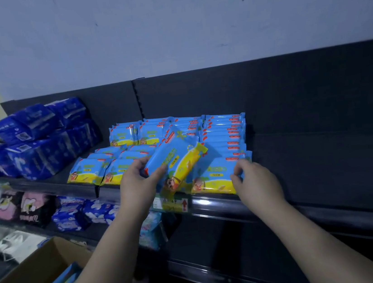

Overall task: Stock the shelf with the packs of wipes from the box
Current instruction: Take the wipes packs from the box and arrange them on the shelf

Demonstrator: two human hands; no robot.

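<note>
Packs of wipes stand in rows on a dark shelf against a pale wall. Your left hand grips one tilted pack above the front edge; your right hand pinches the front pack beside it. The box sits lower left.

Packs of wipes at centre are wrapped in smooth, glossy plastic film, blue and yellow, catching the light. The shelf under and behind them looks like dark matt metal; its front rail has a slight sheen. At upper left, dark blue packs wear crinkled, shiny plastic wrap. The box at lower left is dull brown cardboard. The wall above is matt paint, faintly scuffed.
</note>
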